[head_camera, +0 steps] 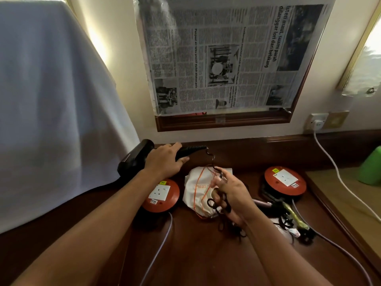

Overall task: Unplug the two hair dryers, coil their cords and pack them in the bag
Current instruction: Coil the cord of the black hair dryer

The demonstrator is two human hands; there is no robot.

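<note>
Black hair dryer (134,157) in left hand (165,162) grip, its coiled cord (221,200) bunched in right hand (233,195), seemingly above white drawstring bag (195,188).

A matt black plastic hair dryer (135,157) and its kinked black rubbery cord (221,200) sit above a glossy dark wooden tabletop (198,254), beside a crumpled white cloth drawstring bag (195,189) and smooth red plastic socket reels (162,195).

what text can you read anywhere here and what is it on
"Isteri maut, suami parah dilanggar lori dari belakang": newspaper, main headline.
"Penjual air tebu positif dadah ditahan polis": same newspaper, smaller headline.
Orange print on the white bag: upside down, unreadable.
Stickers on both red cord reels: too small.
</note>
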